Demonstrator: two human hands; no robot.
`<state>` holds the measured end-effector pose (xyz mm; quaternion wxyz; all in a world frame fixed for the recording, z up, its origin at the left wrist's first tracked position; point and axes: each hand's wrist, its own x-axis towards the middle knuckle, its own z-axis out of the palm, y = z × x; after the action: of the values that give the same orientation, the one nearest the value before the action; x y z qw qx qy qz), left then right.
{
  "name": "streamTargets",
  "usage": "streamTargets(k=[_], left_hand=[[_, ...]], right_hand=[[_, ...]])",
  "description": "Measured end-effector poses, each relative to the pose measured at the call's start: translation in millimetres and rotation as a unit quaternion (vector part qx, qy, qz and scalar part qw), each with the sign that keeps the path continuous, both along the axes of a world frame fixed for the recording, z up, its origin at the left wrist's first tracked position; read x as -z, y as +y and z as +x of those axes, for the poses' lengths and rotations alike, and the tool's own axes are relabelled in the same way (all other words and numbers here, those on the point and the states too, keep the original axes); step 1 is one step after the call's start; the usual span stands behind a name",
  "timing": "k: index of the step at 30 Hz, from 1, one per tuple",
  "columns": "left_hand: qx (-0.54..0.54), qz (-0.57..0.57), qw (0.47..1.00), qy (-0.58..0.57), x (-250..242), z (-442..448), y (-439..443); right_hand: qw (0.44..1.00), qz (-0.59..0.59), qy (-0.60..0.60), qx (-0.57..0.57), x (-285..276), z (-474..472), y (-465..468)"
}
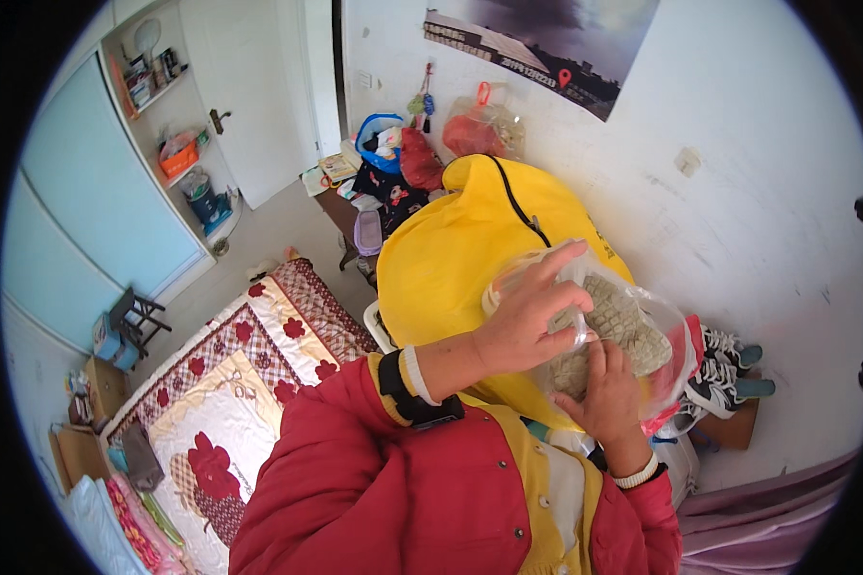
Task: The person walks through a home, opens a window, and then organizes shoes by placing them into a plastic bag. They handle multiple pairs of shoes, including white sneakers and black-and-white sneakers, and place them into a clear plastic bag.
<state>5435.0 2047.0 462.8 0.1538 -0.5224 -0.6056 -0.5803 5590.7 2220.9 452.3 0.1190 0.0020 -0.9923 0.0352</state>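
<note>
A clear plastic bag holds a beige-green, grid-patterned plush item, whose exact kind I cannot tell. My left hand reaches over the bag, pinching a twisted strip of its plastic between thumb and fingers. Close below, the fingertips of my right hand grip the same gathered plastic. Under and beyond the bag bulges a large yellow fabric bag with a black zipper, its far end against the wall. Something pink-red shows at the clear bag's right side, partly hidden.
Black-and-white sneakers stand on a brown box at right. Beyond the yellow bag, clothes, a blue-rimmed bag and a purple basket crowd a dark table. A flowered bed lies at left, a purple curtain lower right.
</note>
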Motion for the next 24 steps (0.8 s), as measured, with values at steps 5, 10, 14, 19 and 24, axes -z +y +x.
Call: streamTargets(k=[5,10,14,19,24], left_hand=[[-0.003,0.014,0.999,-0.036,1,-10,-5],[-0.008,0.014,0.999,-0.031,-5,-16,-10],[0.000,0.002,0.999,-0.047,-8,-13,-8],[-0.036,-0.008,0.999,-0.016,-10,-12,-2],[-0.027,-0.012,0.999,-0.022,-10,-14,1]], right_hand=[[0.999,0.025,0.025,-0.032,-14,7,9],[0.972,0.078,0.214,-0.057,-39,43,28],[0.891,0.026,0.426,0.157,-37,72,41],[0.876,-0.415,0.195,0.148,-10,75,65],[0.834,-0.540,0.104,0.048,1,72,74]])
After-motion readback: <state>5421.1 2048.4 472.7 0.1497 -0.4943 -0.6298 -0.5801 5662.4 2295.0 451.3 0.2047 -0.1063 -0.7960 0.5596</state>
